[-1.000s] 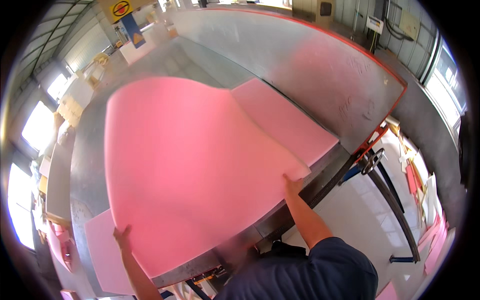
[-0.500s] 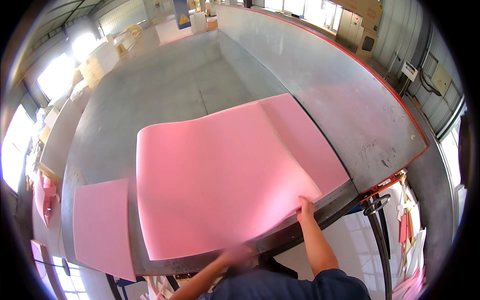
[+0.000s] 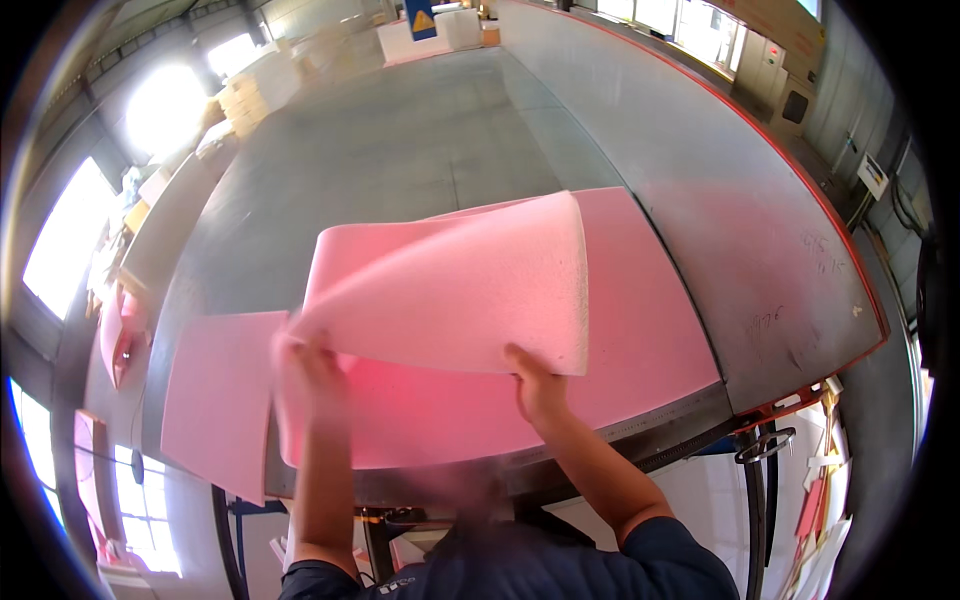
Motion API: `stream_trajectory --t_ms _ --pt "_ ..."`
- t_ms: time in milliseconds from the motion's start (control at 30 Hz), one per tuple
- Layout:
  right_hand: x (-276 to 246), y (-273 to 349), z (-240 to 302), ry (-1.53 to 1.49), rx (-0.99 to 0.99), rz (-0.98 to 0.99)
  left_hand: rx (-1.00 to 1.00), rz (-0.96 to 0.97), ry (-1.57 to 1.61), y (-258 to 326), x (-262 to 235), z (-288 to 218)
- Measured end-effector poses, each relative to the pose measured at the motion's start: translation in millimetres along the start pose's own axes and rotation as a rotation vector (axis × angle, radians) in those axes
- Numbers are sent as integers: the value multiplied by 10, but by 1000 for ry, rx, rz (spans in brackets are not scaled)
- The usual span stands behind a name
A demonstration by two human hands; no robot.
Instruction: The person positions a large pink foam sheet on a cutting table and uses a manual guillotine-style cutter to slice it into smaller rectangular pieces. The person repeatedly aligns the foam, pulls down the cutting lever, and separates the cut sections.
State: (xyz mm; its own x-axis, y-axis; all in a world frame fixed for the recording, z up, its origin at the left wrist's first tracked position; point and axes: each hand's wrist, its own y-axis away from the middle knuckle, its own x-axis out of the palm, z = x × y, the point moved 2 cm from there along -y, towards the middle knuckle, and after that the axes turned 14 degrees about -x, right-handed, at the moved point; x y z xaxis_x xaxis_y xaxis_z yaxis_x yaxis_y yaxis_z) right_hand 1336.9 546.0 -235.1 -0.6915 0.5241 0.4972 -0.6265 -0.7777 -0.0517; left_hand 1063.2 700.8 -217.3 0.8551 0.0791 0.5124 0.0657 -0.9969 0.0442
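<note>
A large pink foam sheet (image 3: 455,285) is lifted and folded over, its far left part curving in a bend. My right hand (image 3: 540,385) is closed on its near edge, thumb on top, close to the right corner. My left hand (image 3: 320,368), smeared by motion, grips the sheet at its left end, where the foam hangs down beside the wrist. Underneath, flat pink foam (image 3: 640,310) covers the table's near part; whether it is a separate sheet is hidden by the fold.
A smaller pink foam piece (image 3: 220,390) lies at the left, overhanging the front edge of the grey metal table (image 3: 400,150). Along the right runs a raised metal panel (image 3: 690,200) with a red rim. Foam offcuts (image 3: 815,500) stand below at the right.
The sheet's right part has been raised and folded leftward, baring more pink foam beneath. My right hand moved left and away from me with it; my left hand went up to the sheet's left end.
</note>
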Motion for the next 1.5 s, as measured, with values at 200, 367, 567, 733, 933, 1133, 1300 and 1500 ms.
stream_trajectory --t_ms 200,367,567,733,933,1133,1300,1500 --pt "881 514 -383 51 200 433 547 -420 -105 366 -580 -1230" --pt "1354 962 -1078 -75 416 375 334 -472 -36 557 -1545 -1292" --pt "1436 1131 -2262 57 536 369 -60 -425 127 142 -3791 -229" --pt "1254 1197 -2849 301 573 330 -283 -698 193 111 -3807 742" --pt "1952 1088 -3085 161 1038 278 -460 -690 -16 -669 -3431 263" --pt "1439 895 -1632 613 633 -252 -649 -877 -265 -1134 -4311 -822" --pt "339 752 -231 1575 -39 -884 -734 -825 -324 -840 -3926 -1566" --pt "-915 431 678 515 274 -1083 -387 -534 -191 -150 -2572 -1823"
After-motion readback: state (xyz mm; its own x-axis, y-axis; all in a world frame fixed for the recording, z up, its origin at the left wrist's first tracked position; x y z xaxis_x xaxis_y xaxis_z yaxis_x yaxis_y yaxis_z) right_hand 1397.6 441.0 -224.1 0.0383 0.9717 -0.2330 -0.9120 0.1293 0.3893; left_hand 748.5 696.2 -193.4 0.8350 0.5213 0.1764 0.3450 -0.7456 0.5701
